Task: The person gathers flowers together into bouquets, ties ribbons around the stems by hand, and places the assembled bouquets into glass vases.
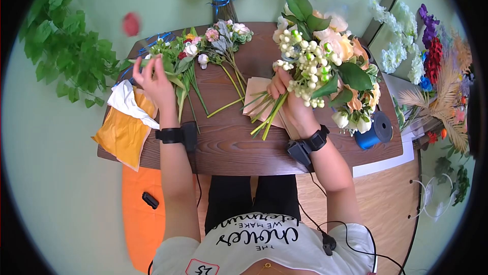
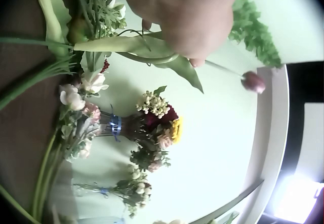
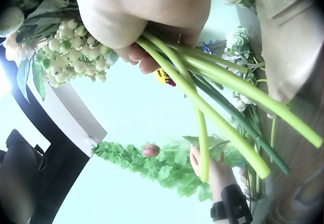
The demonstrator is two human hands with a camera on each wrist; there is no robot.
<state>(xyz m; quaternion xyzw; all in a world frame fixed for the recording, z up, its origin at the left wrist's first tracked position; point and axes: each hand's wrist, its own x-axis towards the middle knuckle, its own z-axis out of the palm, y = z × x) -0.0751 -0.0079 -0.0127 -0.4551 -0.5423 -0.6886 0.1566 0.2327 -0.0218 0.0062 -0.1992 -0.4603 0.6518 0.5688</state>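
My left hand [image 1: 156, 84] pinches a tulip by its stem and long leaf, above the left part of the table. The tulip's dusky pink bloom [image 2: 253, 82] points away from the fingers, and its broad green leaf [image 2: 126, 45] crosses below the hand [image 2: 187, 19]. My right hand [image 1: 295, 104] grips a large bouquet by its stems [image 3: 228, 77]. White berries [image 1: 305, 64], peach roses [image 1: 341, 46] and dark green leaves fan out above that hand, while the green stem ends stick out toward the table's middle.
Loose flowers [image 1: 190, 49] lie at the table's back left. White tissue and a yellow-orange wrapper [image 1: 122, 131] lie front left. Brown paper [image 1: 256, 89] is under the stems, blue ribbon spool [image 1: 373, 130] at right. A tied bouquet [image 1: 222, 8] stands behind; leafy vines [image 1: 76, 41] hang left.
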